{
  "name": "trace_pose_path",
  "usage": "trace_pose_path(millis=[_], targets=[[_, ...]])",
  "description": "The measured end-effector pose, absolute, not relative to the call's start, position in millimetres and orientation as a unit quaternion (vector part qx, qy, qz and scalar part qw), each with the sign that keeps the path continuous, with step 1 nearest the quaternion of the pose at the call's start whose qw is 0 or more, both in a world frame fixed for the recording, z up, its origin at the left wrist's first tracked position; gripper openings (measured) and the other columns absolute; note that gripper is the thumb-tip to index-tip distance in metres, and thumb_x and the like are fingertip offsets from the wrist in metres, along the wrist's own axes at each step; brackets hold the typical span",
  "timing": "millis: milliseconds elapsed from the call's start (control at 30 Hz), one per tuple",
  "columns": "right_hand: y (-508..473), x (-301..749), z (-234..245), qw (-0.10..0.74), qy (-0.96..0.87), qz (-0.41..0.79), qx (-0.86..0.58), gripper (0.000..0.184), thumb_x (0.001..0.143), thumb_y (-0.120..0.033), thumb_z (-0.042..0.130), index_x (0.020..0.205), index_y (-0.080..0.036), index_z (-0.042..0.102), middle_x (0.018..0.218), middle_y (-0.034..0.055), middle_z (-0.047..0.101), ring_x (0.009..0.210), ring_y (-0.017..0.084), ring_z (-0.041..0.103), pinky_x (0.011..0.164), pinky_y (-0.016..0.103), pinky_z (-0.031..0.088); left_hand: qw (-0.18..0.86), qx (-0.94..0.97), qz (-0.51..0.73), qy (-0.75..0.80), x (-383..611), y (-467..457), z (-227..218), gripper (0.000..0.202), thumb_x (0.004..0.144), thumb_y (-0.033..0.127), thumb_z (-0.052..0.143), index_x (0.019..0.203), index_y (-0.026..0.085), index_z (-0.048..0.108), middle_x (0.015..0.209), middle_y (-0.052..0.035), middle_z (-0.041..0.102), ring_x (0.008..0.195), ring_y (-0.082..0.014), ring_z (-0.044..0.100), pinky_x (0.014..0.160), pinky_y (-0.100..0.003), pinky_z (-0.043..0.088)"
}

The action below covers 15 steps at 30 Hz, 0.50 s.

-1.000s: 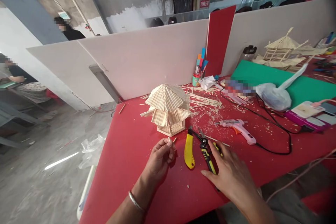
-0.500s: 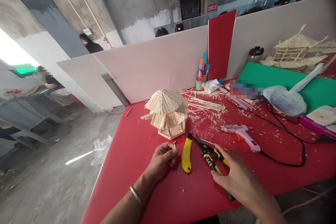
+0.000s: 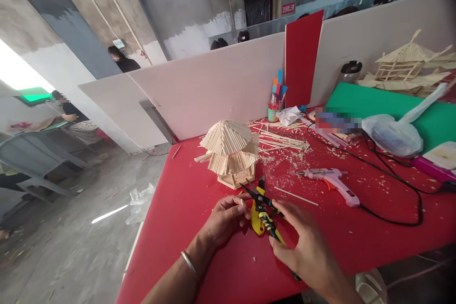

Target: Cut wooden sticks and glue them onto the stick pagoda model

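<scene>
My left hand [image 3: 230, 217] is closed in a pinch on a short pale wooden stick [image 3: 242, 203]. Close to its right, my right hand [image 3: 302, 240] grips black and yellow pruning shears [image 3: 265, 218], their blades parted and pointing toward the far left. Beneath the shears lies a yellow utility knife [image 3: 257, 221], partly covered by them. Just beyond both hands stands a small pavilion model [image 3: 230, 152] built of thin sticks, with two tiers of roof. A single thin stick [image 3: 296, 195] rests to the right of the shears.
A pink glue gun [image 3: 331, 183] with a black cable lies on the red table [image 3: 356, 256]. Loose sticks [image 3: 281, 140] and shavings spread behind it. A pen cup [image 3: 272, 113], a plastic bag [image 3: 392, 135] and a green board [image 3: 377, 102] stand farther back, before a white partition [image 3: 221, 80].
My right hand has lifted the shears and brought them left, over the utility knife and near my left hand. The thin stick beside them now lies uncovered on the table.
</scene>
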State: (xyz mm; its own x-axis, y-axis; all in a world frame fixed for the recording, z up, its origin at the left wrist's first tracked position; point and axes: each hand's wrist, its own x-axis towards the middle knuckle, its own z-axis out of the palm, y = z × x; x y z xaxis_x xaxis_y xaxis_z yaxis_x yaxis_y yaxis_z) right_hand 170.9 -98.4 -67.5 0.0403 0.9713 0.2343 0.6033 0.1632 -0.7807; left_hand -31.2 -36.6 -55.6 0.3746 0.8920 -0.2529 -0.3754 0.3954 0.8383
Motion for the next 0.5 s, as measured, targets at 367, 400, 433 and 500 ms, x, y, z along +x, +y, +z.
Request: trace_pose_path(millis=[367,400,433,500], targets=[[-84.6,173.0,-85.2,0.372,-0.730,0.135,-0.558,0.063,0.070,-0.020,0.054,0.133,-0.026,0.051,0.132,0.0071,0.057,0.121,0.026,0.053,0.104,0.045,0.042,0.746,0.349,0.424,0.376,-30.1,-33.2,-59.5,0.023,0.068,0.028,0.083,0.071,0.014,0.064,0.069,-0.0038,0.066,0.050,-0.0096,0.051,0.050,-0.024,0.042],[-84.1,172.4,-86.9,0.377,-0.732,0.123,-0.555,0.063,0.070,-0.019,0.054,0.133,-0.026,0.051,0.131,0.0073,0.057,0.121,0.026,0.053,0.103,0.045,0.042,0.746,0.351,0.426,0.373,-29.3,-33.1,-60.9,0.024,0.068,0.028,0.083,0.072,0.014,0.064,0.068,-0.0033,0.065,0.050,-0.0093,0.051,0.051,-0.024,0.042],[-83.7,171.8,-88.4,0.382,-0.735,0.112,-0.550,0.063,0.070,-0.019,0.054,0.132,-0.026,0.051,0.130,0.0073,0.057,0.120,0.026,0.054,0.102,0.045,0.043,0.745,0.352,0.428,0.371,-28.8,-32.9,-62.0,0.024,0.068,0.028,0.083,0.072,0.014,0.064,0.067,-0.0026,0.065,0.050,-0.0092,0.051,0.051,-0.024,0.041],[-83.5,171.0,-90.4,0.388,-0.743,0.096,-0.537,0.064,0.070,-0.019,0.055,0.133,-0.026,0.050,0.130,0.0070,0.057,0.119,0.026,0.053,0.100,0.044,0.043,0.742,0.351,0.434,0.370,-28.5,-32.6,-63.1,0.025,0.069,0.030,0.083,0.074,0.014,0.065,0.065,-0.0017,0.064,0.051,-0.0090,0.052,0.053,-0.023,0.041]])
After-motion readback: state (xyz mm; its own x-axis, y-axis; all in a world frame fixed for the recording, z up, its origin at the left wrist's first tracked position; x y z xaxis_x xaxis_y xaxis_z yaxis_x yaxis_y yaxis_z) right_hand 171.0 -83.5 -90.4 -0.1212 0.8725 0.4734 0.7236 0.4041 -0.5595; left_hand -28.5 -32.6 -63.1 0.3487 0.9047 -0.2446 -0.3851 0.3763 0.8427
